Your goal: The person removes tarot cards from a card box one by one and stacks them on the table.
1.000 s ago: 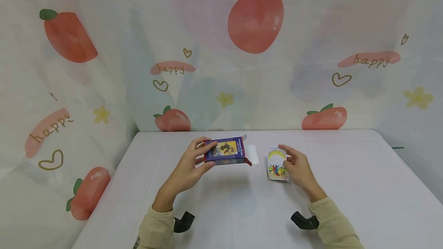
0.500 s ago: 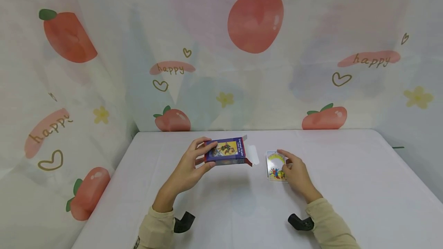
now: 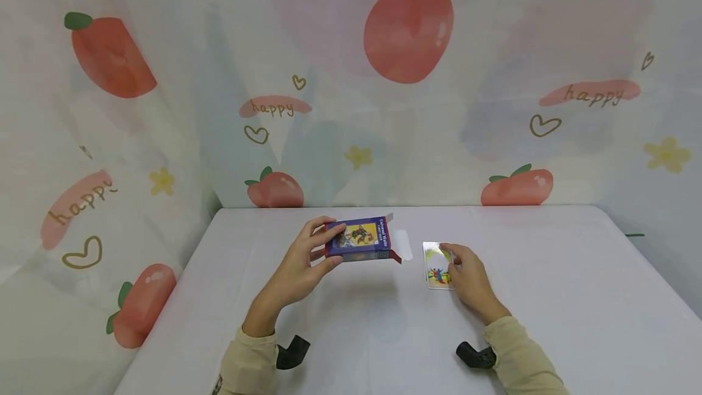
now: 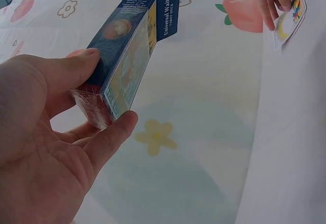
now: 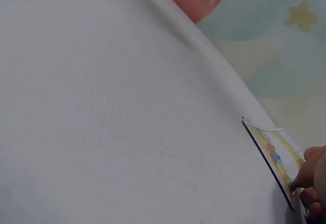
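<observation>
A blue tarot deck box (image 3: 359, 238) is held above the table by my left hand (image 3: 296, 270), thumb on its near side and fingers over its far side and top. Its right end is open, with the white inside of a flap (image 3: 403, 246) folded out; the left wrist view shows that flap's printed side (image 4: 168, 15). To the right, my right hand (image 3: 474, 282) pinches the right edge of a thin stack of tarot cards (image 3: 436, 268), the top one face up. In the right wrist view the cards (image 5: 272, 158) lie low over the white cloth; whether they touch it I cannot tell.
A white cloth covers the table (image 3: 373, 334). Behind it hangs a fruit-printed curtain (image 3: 329, 47), which also runs down the left side. Black wrist mounts (image 3: 293, 352) stick out from both sleeves.
My right hand has come down slightly toward the near side with the cards, which now lie more evenly together. The left hand and the box have stayed in place.
</observation>
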A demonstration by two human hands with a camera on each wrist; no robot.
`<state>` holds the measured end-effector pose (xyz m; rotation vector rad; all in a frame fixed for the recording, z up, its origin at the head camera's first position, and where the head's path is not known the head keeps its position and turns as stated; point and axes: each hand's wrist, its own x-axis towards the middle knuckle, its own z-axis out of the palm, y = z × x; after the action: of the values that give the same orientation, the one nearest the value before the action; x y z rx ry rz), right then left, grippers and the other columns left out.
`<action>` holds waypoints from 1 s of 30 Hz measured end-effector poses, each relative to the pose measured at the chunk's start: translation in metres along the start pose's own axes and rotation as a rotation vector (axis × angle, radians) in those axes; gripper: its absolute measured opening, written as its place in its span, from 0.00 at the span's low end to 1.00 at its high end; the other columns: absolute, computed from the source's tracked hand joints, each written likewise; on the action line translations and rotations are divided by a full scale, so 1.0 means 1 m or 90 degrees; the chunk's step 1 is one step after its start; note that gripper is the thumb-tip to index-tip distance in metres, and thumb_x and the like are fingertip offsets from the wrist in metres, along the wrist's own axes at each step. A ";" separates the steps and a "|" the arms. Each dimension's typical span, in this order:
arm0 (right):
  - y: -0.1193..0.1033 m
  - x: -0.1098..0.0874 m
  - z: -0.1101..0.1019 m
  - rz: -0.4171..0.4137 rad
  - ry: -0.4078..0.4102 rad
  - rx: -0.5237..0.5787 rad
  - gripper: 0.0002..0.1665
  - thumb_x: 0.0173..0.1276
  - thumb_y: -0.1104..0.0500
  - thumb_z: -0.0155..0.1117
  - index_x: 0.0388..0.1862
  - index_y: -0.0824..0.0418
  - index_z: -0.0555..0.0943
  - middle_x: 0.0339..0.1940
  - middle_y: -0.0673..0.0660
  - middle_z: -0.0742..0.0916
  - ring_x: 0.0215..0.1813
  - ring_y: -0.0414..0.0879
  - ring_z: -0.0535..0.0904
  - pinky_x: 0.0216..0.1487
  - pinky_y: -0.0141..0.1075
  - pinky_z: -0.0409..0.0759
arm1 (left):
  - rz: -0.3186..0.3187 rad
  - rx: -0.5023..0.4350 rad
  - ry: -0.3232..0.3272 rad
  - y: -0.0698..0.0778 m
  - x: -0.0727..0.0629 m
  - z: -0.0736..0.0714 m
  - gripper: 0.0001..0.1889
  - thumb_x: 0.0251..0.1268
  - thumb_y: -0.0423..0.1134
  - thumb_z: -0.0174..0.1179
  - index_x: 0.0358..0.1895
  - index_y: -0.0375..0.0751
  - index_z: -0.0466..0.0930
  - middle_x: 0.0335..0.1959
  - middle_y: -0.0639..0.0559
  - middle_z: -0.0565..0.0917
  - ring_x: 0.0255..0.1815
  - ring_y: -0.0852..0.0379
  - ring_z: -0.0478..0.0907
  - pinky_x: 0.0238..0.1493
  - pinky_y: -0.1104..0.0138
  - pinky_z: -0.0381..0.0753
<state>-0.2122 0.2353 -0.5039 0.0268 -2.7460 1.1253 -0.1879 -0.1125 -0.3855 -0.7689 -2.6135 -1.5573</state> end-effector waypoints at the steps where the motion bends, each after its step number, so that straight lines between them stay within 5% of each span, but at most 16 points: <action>1: 0.000 0.000 0.000 -0.001 0.002 -0.002 0.29 0.66 0.76 0.52 0.66 0.69 0.75 0.62 0.72 0.79 0.50 0.57 0.76 0.47 0.41 0.74 | 0.000 0.000 0.000 0.000 0.000 0.000 0.28 0.69 0.33 0.64 0.72 0.45 0.73 0.74 0.44 0.63 0.73 0.39 0.68 0.63 0.45 0.80; 20: -0.001 0.000 0.004 -0.006 0.024 -0.010 0.26 0.67 0.77 0.50 0.64 0.72 0.77 0.65 0.74 0.75 0.53 0.60 0.75 0.53 0.51 0.76 | -0.009 -0.001 0.002 0.002 0.000 0.001 0.28 0.68 0.33 0.65 0.72 0.45 0.73 0.74 0.44 0.63 0.73 0.39 0.68 0.64 0.45 0.80; 30: 0.001 0.001 0.003 0.002 0.030 -0.002 0.22 0.71 0.70 0.54 0.64 0.70 0.78 0.64 0.72 0.76 0.49 0.56 0.74 0.45 0.38 0.72 | 0.004 -0.001 -0.001 -0.001 0.001 0.003 0.29 0.68 0.33 0.65 0.72 0.44 0.73 0.75 0.41 0.62 0.72 0.36 0.68 0.63 0.44 0.80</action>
<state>-0.2141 0.2339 -0.5071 -0.0051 -2.7083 1.1075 -0.1888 -0.1100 -0.3873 -0.7782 -2.6078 -1.5581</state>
